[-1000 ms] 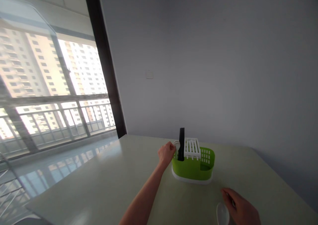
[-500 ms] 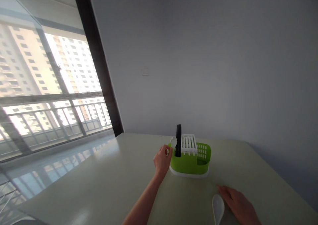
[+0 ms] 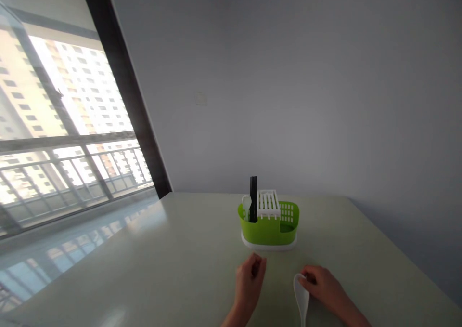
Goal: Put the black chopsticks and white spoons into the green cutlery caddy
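Observation:
A large white spoon (image 3: 301, 294) lies near the front edge of the view, bowl end away from me. The thumb and fingers of my right hand (image 3: 322, 284) pinch the right rim of its bowl. My left hand (image 3: 249, 280) is over the table to the left, fingers curled in with nothing visible in them. Beyond it stands a green basket (image 3: 269, 231) on a white base. White spoons (image 3: 246, 202) and black chopsticks (image 3: 253, 199) stand upright in its left end. A white slotted rack (image 3: 268, 203) sits across the middle.
The pale table (image 3: 173, 259) reaches back to a grey wall (image 3: 288, 100) with a switch plate (image 3: 200, 98). On the left is a large window (image 3: 72, 100) with a dark frame, with a railing and tall buildings outside.
My left hand has let go of the spoons in the basket and come back toward me. My right hand, earlier beside the large white spoon, now grips its bowl. The view has shifted slightly.

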Motion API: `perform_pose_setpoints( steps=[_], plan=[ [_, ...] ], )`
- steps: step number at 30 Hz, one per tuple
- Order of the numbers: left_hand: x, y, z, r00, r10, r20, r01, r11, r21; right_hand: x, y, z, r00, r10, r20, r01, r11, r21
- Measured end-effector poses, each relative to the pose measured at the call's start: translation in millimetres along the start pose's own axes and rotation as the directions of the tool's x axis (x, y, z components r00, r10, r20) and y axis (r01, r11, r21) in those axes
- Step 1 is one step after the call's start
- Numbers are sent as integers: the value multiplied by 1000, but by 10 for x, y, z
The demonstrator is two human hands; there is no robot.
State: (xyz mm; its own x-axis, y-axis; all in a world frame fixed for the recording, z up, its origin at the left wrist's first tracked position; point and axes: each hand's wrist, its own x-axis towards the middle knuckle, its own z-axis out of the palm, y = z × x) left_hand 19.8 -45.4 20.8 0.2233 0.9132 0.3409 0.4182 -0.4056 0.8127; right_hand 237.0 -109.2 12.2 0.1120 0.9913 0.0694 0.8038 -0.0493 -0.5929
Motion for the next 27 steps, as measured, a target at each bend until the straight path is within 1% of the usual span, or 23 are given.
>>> perform_pose_setpoints(
  steps=[4,7,10,14,18,20,22,24,25,27],
  plan=[
    [-132,33,162,984,52,169,-54,999,6,-15,-261,84,996,-81,-39,85,989,120],
    [-189,39,197,971,39,235,-40,999,0,-32,-380,128,985,-131,-112,151,969,196],
    [-198,47,203,970,0,245,5,1000,-19,-46,-384,160,967,-171,-189,209,956,205],
    [-177,86,243,969,-37,242,48,998,-37,-54,-348,199,944,-218,-247,268,944,192],
    [-142,144,253,978,-68,197,86,993,-86,-55,-363,200,942,-219,-253,275,938,211],
    [-97,190,191,985,-60,163,73,994,-81,-56,-368,183,947,-203,-248,258,942,213],
    [-18,265,62,993,-38,110,45,998,-54,-56,-357,163,945,-190,-265,250,944,213],
    [102,379,-132,999,0,33,0,1000,-17,-54,-340,149,939,-183,-293,250,944,213],
    [178,449,-248,999,27,-23,-27,1000,8,-53,-334,145,936,-182,-300,251,944,213],
    [359,607,-494,982,92,-168,-81,994,71,-54,-336,143,935,-185,-303,255,943,212]
  ],
)
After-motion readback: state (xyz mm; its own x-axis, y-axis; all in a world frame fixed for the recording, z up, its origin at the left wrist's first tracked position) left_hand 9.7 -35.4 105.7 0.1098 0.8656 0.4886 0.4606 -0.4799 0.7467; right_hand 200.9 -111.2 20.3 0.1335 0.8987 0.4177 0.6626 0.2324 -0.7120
